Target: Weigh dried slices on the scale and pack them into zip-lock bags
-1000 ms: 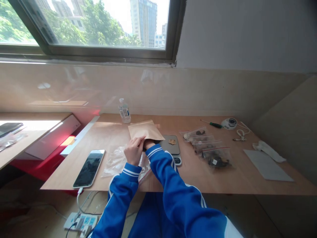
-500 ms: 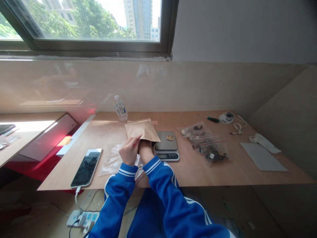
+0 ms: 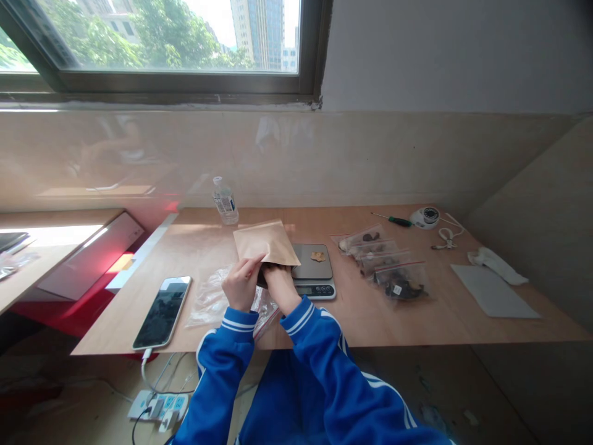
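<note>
A brown paper bag (image 3: 267, 240) lies tilted in front of me, its mouth toward my body. My left hand (image 3: 241, 281) pinches the bag's near edge between thumb and fingers. Inside the opening are the fingers of my right hand (image 3: 280, 285), hidden by the paper, so I cannot see what they hold. Right beside the bag stands a kitchen scale (image 3: 306, 252) with a small tan, flaky piece (image 3: 317, 256) on its plate. Clear plastic bags (image 3: 210, 300) lie under and left of my hands.
Several zip bags with dark pieces (image 3: 399, 285) lie right of the scale. Behind are a water bottle (image 3: 225, 203), a screwdriver (image 3: 399, 221) and a white dome camera (image 3: 425, 217). A phone (image 3: 162, 314) on a cable lies front left; a grey sheet (image 3: 493, 292) is at right.
My right hand has shifted a little to the right within the bag's mouth, and its wrist has turned. My left hand and the bag have stayed nearly in place.
</note>
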Action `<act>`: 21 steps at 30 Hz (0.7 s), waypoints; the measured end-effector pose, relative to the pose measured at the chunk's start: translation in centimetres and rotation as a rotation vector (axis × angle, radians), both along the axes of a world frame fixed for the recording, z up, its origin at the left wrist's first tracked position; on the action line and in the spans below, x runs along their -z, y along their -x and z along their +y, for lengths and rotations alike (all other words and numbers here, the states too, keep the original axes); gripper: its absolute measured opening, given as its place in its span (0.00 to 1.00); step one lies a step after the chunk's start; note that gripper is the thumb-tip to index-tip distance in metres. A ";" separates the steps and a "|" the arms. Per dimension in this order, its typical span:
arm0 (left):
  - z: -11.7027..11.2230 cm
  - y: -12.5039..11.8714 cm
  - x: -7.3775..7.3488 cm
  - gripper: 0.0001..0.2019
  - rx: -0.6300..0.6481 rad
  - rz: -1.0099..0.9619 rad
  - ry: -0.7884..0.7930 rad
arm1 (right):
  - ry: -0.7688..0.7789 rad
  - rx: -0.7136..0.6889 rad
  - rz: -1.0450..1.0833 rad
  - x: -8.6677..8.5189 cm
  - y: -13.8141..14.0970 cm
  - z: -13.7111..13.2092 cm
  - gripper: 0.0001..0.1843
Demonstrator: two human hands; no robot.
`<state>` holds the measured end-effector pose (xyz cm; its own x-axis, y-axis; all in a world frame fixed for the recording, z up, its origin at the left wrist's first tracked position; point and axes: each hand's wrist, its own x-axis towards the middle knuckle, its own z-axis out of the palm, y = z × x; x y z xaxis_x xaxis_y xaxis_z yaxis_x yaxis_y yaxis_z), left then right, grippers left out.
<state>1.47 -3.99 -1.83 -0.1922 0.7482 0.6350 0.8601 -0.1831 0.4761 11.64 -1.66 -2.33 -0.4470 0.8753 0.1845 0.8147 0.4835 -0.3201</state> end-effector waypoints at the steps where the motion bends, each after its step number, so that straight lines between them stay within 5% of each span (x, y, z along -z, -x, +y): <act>1: 0.0 0.0 0.0 0.10 0.000 -0.005 0.002 | -0.013 -0.009 -0.005 -0.1 -0.3 -0.3 0.21; 7: 0.0 0.3 -0.6 0.10 0.001 -0.025 0.033 | -0.105 -0.134 0.113 0.2 -2.5 -1.1 0.18; 12: 0.6 0.2 -0.6 0.10 -0.014 -0.052 0.094 | -0.159 -0.167 0.472 -0.4 -4.0 -2.4 0.17; 16: 1.3 0.6 -0.2 0.10 -0.043 -0.082 0.127 | -0.156 -0.060 0.810 -0.8 -5.8 -3.7 0.18; 21: 1.5 1.7 0.2 0.10 -0.063 -0.119 0.119 | -0.122 0.167 0.851 1.4 -8.8 -1.1 0.24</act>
<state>-0.25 -2.45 -2.03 -0.3094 0.8011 0.5123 0.8043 -0.0668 0.5904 20.46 -2.74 -3.73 0.0178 0.8692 0.4942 0.3856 0.4500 -0.8054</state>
